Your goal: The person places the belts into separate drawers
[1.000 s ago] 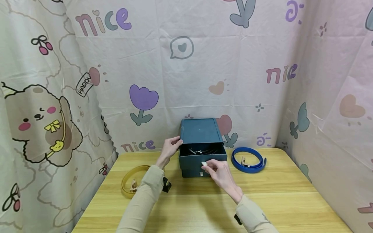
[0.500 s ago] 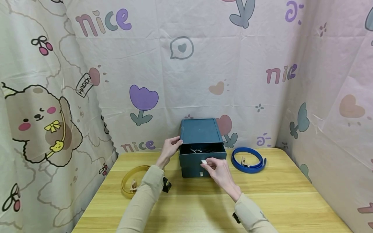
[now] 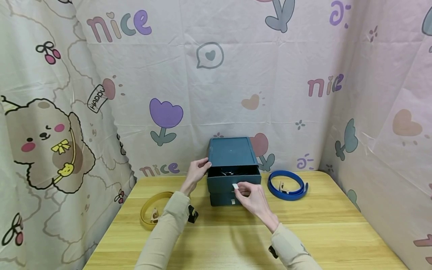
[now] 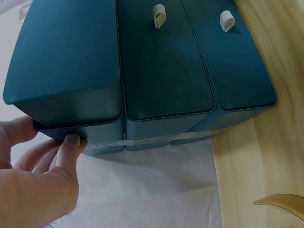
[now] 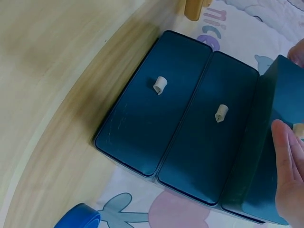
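Note:
A dark teal drawer box (image 3: 233, 152) stands against the back cloth. Its top drawer (image 3: 217, 184) is partly out, and a dark item with a shiny metal buckle (image 3: 229, 173) lies inside, mostly in shadow. My right hand (image 3: 253, 197) pinches the white pull tab (image 3: 235, 186) on that drawer's front. With thumb and fingers, my left hand (image 4: 45, 178) holds the box's upper left edge beside the drawer. Below, the middle drawer (image 4: 161, 71) and the bottom drawer (image 4: 232, 61) are closed, each with a white tab.
Right of the box lies a coiled blue belt (image 3: 286, 195). A coiled yellow belt (image 3: 144, 213) lies at the left, partly behind the left sleeve (image 3: 168, 225). Everything stands on a wooden table (image 3: 216, 240), with printed cloth (image 3: 216, 93) hanging around it.
The top drawer has slid a little inward, with my right hand moving along on its tab; less of the drawer's inside shows. My left hand has stayed in place.

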A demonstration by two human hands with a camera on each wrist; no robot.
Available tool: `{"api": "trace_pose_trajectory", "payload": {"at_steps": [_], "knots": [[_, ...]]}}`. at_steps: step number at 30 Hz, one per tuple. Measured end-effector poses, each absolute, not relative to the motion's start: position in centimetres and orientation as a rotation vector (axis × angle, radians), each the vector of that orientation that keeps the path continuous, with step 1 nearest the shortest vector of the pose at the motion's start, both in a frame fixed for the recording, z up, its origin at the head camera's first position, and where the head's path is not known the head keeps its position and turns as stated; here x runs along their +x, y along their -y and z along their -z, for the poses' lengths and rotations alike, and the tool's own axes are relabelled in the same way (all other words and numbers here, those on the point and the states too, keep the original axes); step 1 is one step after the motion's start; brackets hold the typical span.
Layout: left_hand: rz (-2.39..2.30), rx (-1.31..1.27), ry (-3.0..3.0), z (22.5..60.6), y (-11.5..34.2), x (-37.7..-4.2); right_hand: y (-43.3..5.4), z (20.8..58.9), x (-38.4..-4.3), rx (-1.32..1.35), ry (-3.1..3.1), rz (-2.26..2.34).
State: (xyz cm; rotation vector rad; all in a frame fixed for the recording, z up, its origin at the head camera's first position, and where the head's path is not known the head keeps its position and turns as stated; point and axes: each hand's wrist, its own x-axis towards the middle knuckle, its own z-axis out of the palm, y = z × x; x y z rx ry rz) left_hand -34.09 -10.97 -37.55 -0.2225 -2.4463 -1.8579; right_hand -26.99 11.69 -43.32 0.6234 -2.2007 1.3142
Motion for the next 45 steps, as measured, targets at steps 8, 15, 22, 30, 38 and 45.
{"api": "trace_pose_trajectory", "payload": {"at_steps": [8, 15, 22, 30, 38, 45], "knots": [[1.85, -0.232, 2.451, 37.5, 11.0, -34.1, -11.5, 43.3, -27.3, 0.569, 2.227, -1.297], [1.834, -0.24, 2.457, 37.7, 11.1, -34.4, -11.4, 43.1, -27.5, 0.547, 2.241, -1.292], [1.834, -0.238, 2.453, 37.7, 11.1, -34.3, -11.2, 43.2, -27.9, 0.53, 2.243, -1.284], [1.846, -0.229, 2.449, 37.5, 11.0, -34.0, -11.2, 43.3, -28.4, 0.515, 2.238, -1.268], [1.85, -0.222, 2.451, 37.7, 11.0, -34.3, -11.2, 43.4, -28.8, 0.509, 2.248, -1.25], [1.838, -0.229, 2.448, 37.7, 11.0, -34.2, -11.1, 43.3, -29.2, 0.492, 2.244, -1.242]]}}
